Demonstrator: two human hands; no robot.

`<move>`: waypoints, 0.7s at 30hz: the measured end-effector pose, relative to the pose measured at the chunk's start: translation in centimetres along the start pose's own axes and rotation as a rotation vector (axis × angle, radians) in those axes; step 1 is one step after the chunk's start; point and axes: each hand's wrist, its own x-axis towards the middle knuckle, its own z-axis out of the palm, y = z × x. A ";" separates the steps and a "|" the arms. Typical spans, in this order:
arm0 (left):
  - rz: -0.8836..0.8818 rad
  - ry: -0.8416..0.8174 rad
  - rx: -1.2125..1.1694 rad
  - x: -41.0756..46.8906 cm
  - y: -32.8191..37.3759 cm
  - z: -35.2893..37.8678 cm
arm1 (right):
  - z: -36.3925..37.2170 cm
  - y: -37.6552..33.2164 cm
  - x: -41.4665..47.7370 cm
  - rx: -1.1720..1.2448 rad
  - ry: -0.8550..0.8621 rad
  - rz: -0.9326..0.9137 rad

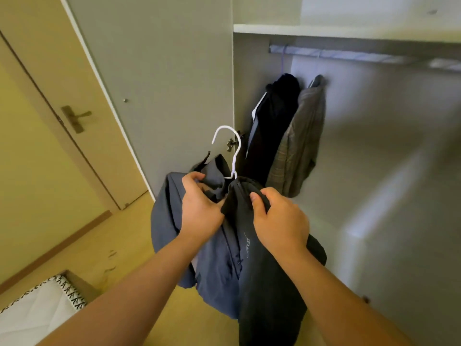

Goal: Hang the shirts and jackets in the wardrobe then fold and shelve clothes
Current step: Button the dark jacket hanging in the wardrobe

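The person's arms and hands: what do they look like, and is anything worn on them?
The left forearm and right forearm are bare as far as the picture shows: no sleeves. The left hand and right hand wear no gloves, and no watch, bracelet or ring is visible.

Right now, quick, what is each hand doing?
Left hand: closed, holding the blue-grey garment on the white hanger.
Right hand: closed, holding the black cloth beside it.

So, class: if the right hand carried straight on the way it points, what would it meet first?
Probably the white hanger, at its neck, just past the jacket that the right hand grips; depth is unclear.
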 end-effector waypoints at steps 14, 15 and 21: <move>0.361 -0.592 -0.042 -0.2 6.9 16.2 | -9.7 11.3 -1.1 -0.142 0.248 0.364; 0.365 -0.634 -0.047 -0.3 7.4 17.3 | -10.2 12.0 -1.2 -0.150 0.263 0.389; 0.390 -0.856 -0.093 -0.1 9.8 23.9 | -12.7 16.3 -0.7 -0.207 0.301 0.565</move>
